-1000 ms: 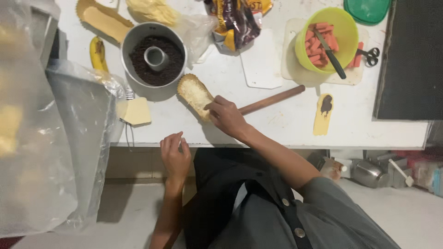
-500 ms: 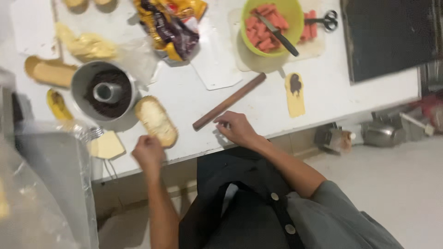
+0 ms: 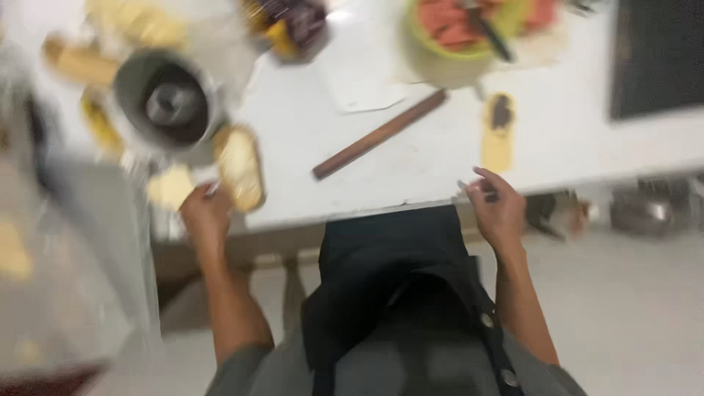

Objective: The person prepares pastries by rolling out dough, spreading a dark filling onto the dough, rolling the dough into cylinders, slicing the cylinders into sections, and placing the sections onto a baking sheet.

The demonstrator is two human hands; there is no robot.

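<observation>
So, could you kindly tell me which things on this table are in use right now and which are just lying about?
In use:
- bread piece, at the left hand
- right hand, at the table edge

Lying about:
- wooden rolling pin
- round metal tin
- green bowl

White table (image 3: 411,172): wooden rolling pin (image 3: 380,134) lying diagonal mid-table, bread roll (image 3: 240,169) near front edge, metal tube pan (image 3: 166,103) beside it, green bowl (image 3: 469,37) at back.

I had one view only, head cam, looking straight down from above at med. range. White table (image 3: 411,169) filled the upper frame, floor the lower right, my torso bottom centre. Pic was motion-blurred; no 2nd view to overlap.
</observation>
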